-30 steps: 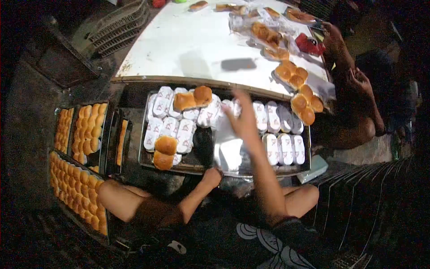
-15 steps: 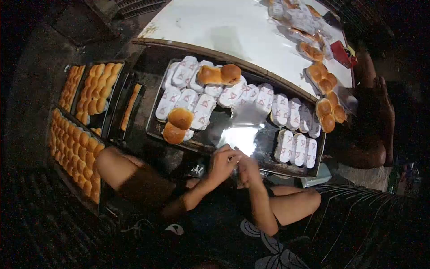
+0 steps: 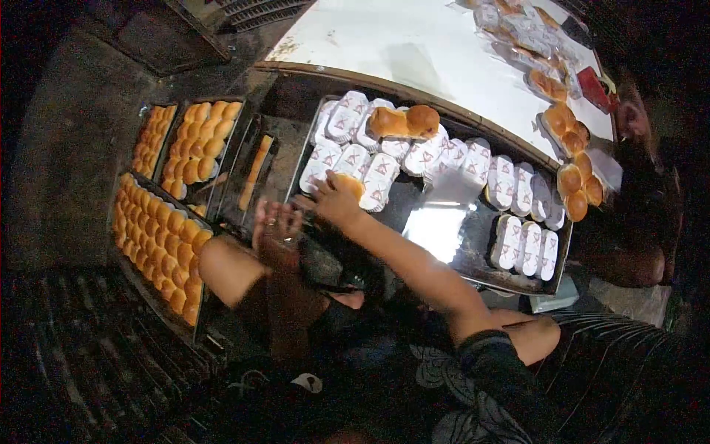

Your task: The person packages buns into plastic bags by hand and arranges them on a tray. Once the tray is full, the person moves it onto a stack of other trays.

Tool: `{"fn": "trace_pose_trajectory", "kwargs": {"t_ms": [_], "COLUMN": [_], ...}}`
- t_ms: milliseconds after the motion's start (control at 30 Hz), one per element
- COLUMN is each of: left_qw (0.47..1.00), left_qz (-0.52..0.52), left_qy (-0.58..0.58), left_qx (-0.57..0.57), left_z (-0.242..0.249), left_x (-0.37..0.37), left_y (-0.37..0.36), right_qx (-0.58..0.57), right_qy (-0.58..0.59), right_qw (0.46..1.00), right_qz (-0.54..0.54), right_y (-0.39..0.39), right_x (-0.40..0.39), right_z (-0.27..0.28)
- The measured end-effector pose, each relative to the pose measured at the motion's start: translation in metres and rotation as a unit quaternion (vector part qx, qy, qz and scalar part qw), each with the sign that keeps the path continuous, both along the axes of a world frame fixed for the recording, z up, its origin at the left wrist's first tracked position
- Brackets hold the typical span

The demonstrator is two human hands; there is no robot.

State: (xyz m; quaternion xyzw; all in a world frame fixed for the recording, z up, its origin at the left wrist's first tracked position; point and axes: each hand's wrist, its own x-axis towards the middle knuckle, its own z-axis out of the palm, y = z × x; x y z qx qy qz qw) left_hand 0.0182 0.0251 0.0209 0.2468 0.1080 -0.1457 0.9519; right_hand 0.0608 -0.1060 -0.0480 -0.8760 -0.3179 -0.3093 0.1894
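My right hand (image 3: 336, 201) reaches across to the left, fingers apart, over a golden bun (image 3: 352, 187) that it partly hides. The bun rests on paper-wrapped pieces (image 3: 379, 181) in a dark metal tray (image 3: 399, 200). Beside it, outside the tray's left edge, my left hand (image 3: 278, 223) is raised with its fingers spread and nothing visible in them. Another joined bun (image 3: 404, 122) lies on the wrapped row at the back. A glossy, glaring patch (image 3: 436, 229), perhaps clear plastic, is in the tray's middle.
Trays of golden buns (image 3: 159, 248) stand on the floor at left, beside a narrow tray (image 3: 255, 172) with one strip of bread. Behind is a white table (image 3: 355, 37) with bagged buns (image 3: 529, 44) and a red item (image 3: 593, 89). Another person's leg (image 3: 629, 266) is at right.
Both hands have left the front middle of the tray and moved left. My right hand now covers part of the front bun; my left hand is beyond the tray's edge. The view has shifted left.
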Motion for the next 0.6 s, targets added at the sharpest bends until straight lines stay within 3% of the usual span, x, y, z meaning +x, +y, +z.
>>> {"fn": "trace_pose_trajectory", "kwargs": {"t_ms": [33,67,133,200,267,300,367,500,600], "left_qw": [1.000,0.999,0.997,0.995,0.987,0.983,0.986,0.999,0.993], "left_qz": [0.009,0.017,0.029,0.040,0.076,0.064,0.055,-0.015,-0.019], "left_qy": [0.003,0.007,0.021,0.036,0.085,0.097,0.085,-0.035,-0.081], "left_qx": [-0.015,-0.029,-0.064,-0.085,-0.113,-0.141,-0.131,0.004,0.083], "left_z": [0.003,0.004,0.005,0.005,0.006,0.007,0.002,-0.001,0.004], "left_x": [0.004,0.006,0.012,0.014,0.018,0.018,0.014,-0.005,-0.009], "left_y": [0.000,-0.001,-0.008,-0.019,-0.032,-0.035,-0.050,-0.084,-0.091], "right_qx": [-0.142,-0.279,-0.234,-0.027,0.150,0.147,0.252,0.290,0.302], "right_qy": [0.133,0.263,0.256,0.244,0.432,0.435,0.538,0.415,0.388], "right_qw": [0.981,0.923,0.936,0.969,0.889,0.888,0.803,0.843,0.864], "right_qz": [-0.018,-0.035,-0.052,-0.034,-0.008,-0.011,-0.050,-0.179,-0.109], "right_y": [0.006,0.013,-0.012,-0.044,-0.082,-0.091,-0.105,-0.105,-0.100], "right_x": [0.012,0.017,0.005,-0.016,-0.054,-0.070,-0.095,-0.094,-0.112], "right_z": [-0.013,-0.018,-0.003,-0.001,0.017,0.033,0.069,0.105,0.096]}}
